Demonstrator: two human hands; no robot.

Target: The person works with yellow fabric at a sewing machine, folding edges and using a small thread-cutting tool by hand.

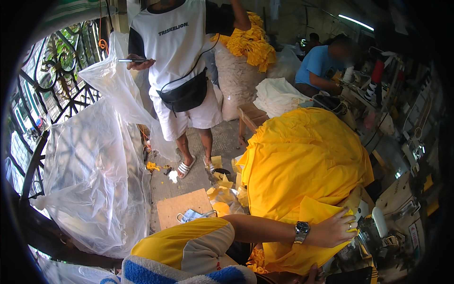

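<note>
A yellow cloth [288, 248] stretches from a big heap of yellow fabric [302, 161] down toward the lower edge. My left hand [336, 229], with a metal watch on the wrist and a ring on a finger, grips the cloth's right side. Its fingers bend over the edge, beside the sewing machine [378, 222]. Low in the picture my right hand [314, 275] shows only in part, fingers closed at the cloth's lower edge. The cloth hides what lies beneath both hands.
Clear plastic sheeting [94, 175] hangs at the left by a metal grille. A standing person [175, 52] holds a phone; another in blue [314, 64] sits at machines. A brown board [184, 207] carries a light-blue face mask [193, 215]. White cloths [280, 97] are stacked behind.
</note>
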